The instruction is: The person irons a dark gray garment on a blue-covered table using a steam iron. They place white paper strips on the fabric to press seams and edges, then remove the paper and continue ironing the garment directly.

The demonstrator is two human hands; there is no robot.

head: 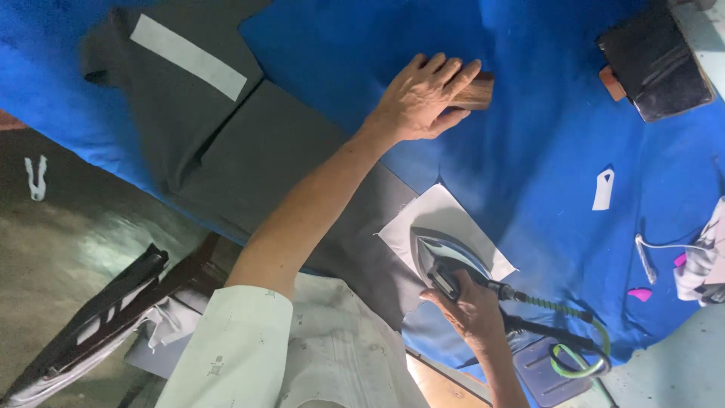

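Observation:
My left hand (423,94) reaches out over the blue padded table (544,151) and lies on a wooden block (477,92), fingers wrapped over it. My right hand (472,306) grips the handle of a steam iron (438,261). The iron rests on a white fabric piece (453,219) laid over the edge of dark grey cloth (287,159). Another white strip (189,57) lies on the grey cloth at the upper left.
A dark flat pad with an orange tab (655,64) sits at the top right. A small white tag (603,189), pink scraps (640,293) and striped cloth (702,261) lie at the right. The iron's green hose (581,363) loops near a grey iron rest (547,370).

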